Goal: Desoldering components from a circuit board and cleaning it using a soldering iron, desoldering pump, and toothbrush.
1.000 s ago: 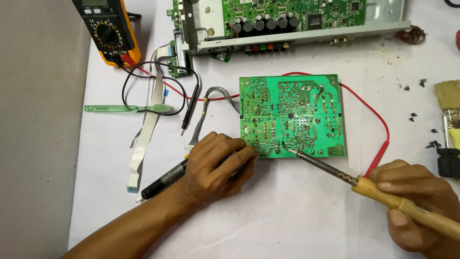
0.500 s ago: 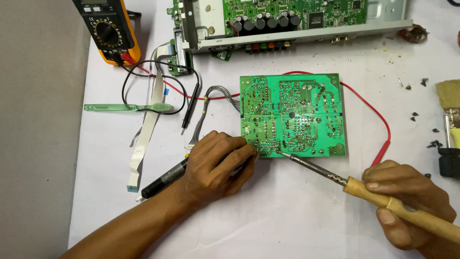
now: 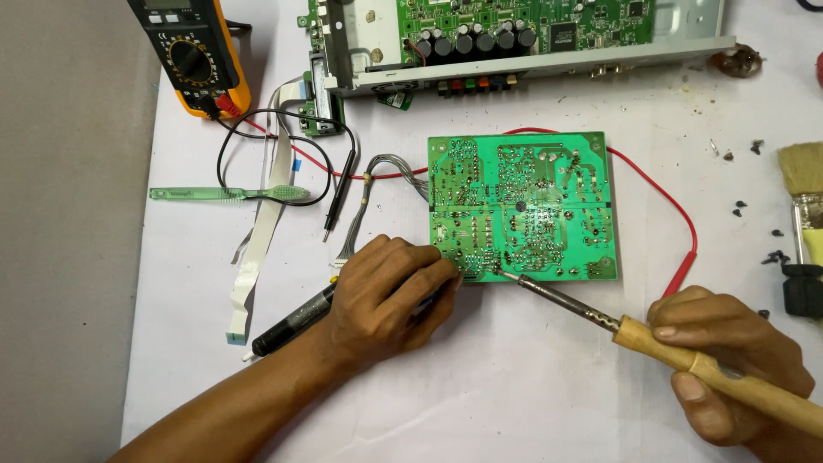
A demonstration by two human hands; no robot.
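Note:
A green circuit board lies solder side up on the white sheet. My right hand grips a wooden-handled soldering iron; its metal tip touches the board's near edge, left of centre. My left hand is closed around a black pen-shaped tool, with its fingertips at the board's near left corner, right beside the iron's tip. What the fingers press on the board is hidden.
A yellow multimeter sits far left, its red and black leads curling around the board. An opened device chassis lies at the back. A green toothbrush, white ribbon cable, and a paintbrush surround the area.
The soldering iron tip has slid left along the board's near edge toward my left fingers. My right hand followed slightly. My left hand has stayed put.

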